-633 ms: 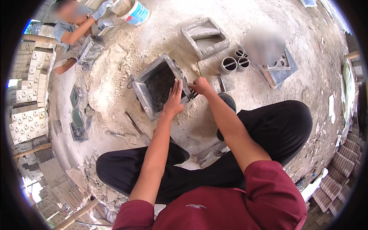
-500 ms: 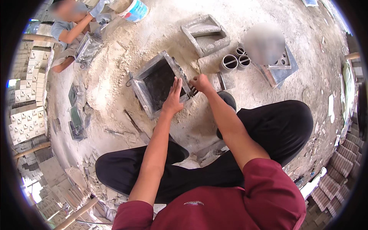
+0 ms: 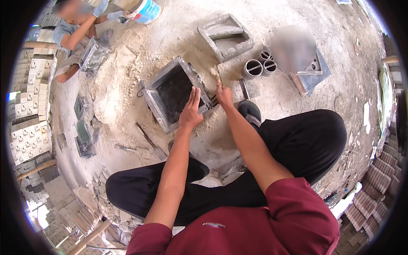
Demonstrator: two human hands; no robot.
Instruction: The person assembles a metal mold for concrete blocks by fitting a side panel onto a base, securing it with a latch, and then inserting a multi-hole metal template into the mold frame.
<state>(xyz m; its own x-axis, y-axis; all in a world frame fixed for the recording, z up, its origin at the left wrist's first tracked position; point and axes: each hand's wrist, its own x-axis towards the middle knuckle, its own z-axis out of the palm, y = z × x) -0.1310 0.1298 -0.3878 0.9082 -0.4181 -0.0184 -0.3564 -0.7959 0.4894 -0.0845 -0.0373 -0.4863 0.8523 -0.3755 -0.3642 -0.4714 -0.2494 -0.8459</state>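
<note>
A square metal mold frame (image 3: 153, 102) with a dark, flat bottom lies on the dusty ground before me. My left hand (image 3: 191, 111) rests against its right inner side, fingers stretched out and close together. Just outside that same side, my right hand (image 3: 223, 94) is closed round a thin rod (image 3: 219, 75) that sticks out beyond the fingers. Beside this hand a dark metal fitting (image 3: 213, 101) sits at the frame's corner, partly hidden. A short dark bar (image 3: 244, 88) on a flat slab lies right of my right hand.
A grey rectangular mold (image 3: 231, 53) lies farther off, with several round tubes (image 3: 253, 68) to its right. A bucket (image 3: 146, 12) and a gloved co-worker (image 3: 76, 40) are at the far left. Pale powder (image 3: 111, 104) and a long tool (image 3: 151, 140) lie left.
My right hand has shifted slightly away from me along the frame's side, and a thin rod now shows beyond its fingers. The left hand has stayed on the frame.
</note>
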